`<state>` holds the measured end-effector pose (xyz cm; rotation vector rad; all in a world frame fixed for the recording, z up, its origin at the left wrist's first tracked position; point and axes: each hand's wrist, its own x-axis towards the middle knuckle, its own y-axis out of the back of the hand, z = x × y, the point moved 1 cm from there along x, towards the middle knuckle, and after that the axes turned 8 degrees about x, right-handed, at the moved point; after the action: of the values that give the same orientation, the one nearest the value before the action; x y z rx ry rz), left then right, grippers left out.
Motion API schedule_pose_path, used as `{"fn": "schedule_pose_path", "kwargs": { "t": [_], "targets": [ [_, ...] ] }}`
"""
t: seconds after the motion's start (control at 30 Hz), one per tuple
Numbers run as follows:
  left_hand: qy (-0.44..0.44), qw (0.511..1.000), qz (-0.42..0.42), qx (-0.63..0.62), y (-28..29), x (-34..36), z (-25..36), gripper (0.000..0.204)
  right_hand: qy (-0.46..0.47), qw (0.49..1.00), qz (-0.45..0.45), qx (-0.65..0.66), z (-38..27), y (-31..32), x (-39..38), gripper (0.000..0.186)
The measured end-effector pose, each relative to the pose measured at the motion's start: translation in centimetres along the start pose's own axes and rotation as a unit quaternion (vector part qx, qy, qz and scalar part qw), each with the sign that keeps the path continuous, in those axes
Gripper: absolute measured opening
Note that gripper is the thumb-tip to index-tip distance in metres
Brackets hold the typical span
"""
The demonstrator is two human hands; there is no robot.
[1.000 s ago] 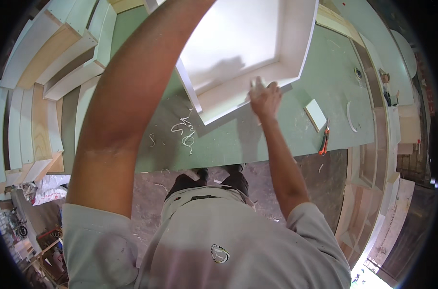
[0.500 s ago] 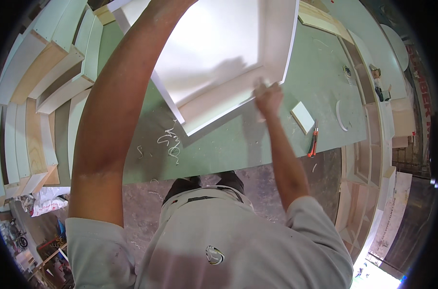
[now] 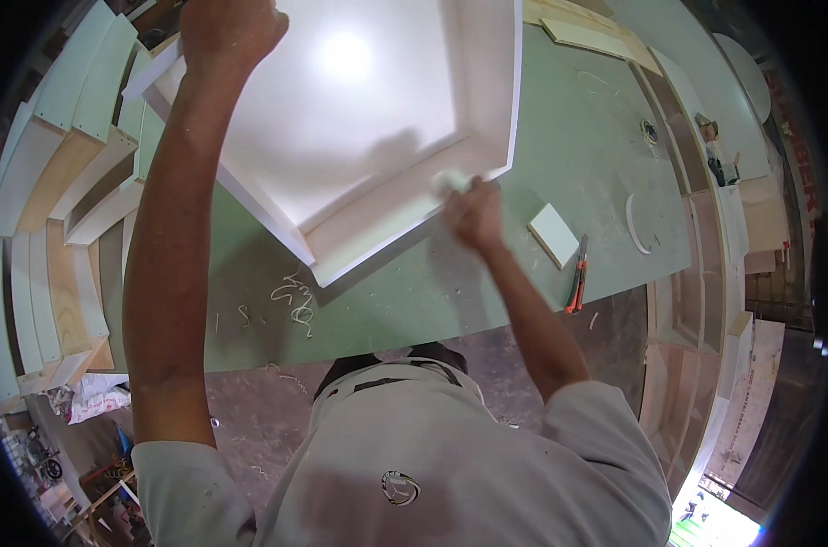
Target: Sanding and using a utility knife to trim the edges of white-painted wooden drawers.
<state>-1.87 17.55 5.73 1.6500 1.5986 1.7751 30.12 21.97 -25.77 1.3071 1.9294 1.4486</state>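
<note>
A shallow white open-topped box (image 3: pixel 368 246), like a drawer, lies at an angle on the green worktable (image 3: pixel 578 118). My left hand (image 3: pixel 233 35) is at the box's far left side with its fingers curled; the picture's upper edge cuts it off, and what it grips is hidden. At the near wall, toward the right corner, my right hand (image 3: pixel 475 217) is closed round a small whitish thing (image 3: pixel 448 182), too blurred to name. To the right of that hand lie a small white board (image 3: pixel 553 235) and an orange-and-black cutter knife (image 3: pixel 577 275).
Curly white strips (image 3: pixel 295 301) are scattered on the table's near part. A curved white strip (image 3: pixel 636 225) lies at the right. White and bare wooden boards (image 3: pixel 63 292) are stacked at the left, and shelf-like wooden frames (image 3: pixel 683 301) stand along the right.
My left hand has moved left across the box and come further into the picture. The right hand has shifted slightly left along the near wall. The whole view has shifted somewhat.
</note>
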Motion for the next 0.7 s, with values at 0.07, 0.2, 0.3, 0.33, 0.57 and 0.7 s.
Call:
{"fn": "schedule_pose_path", "kwargs": {
  "t": [0.07, 0.2, 0.3, 0.33, 0.57, 0.7],
  "targets": [
    [0.005, 1.000, -0.003, 0.005, 0.0, -0.4, -0.9, 0.031, 0.142, 0.981, -0.081, 0.100, -4.9, 1.2, -2.9, 0.043],
    [0.004, 0.999, -0.029, -0.020, 1.2, 0.2, 0.6, 0.037, 0.087, 0.996, 0.025, 0.025, 4.5, 3.2, 2.5, 0.042],
    [0.001, 0.999, -0.051, 0.012, -1.3, 1.6, -0.8, 0.039, 0.094, 0.995, 0.023, 0.011, 5.6, 2.4, 2.3, 0.044],
    [-0.010, 0.998, -0.043, 0.050, -2.5, 2.0, -1.6, 0.038, 0.120, 0.992, -0.019, 0.043, 4.5, 1.2, 1.3, 0.046],
    [-0.027, 0.999, -0.020, 0.022, -3.1, 1.7, -2.2, 0.042, 0.025, 1.000, -0.012, 0.001, 4.9, 4.2, 4.2, 0.044],
    [-0.008, 0.999, -0.015, 0.040, -2.7, 1.1, -1.7, 0.041, 0.037, 0.999, -0.023, 0.001, 2.4, 3.0, 2.3, 0.048]
  ]
}}
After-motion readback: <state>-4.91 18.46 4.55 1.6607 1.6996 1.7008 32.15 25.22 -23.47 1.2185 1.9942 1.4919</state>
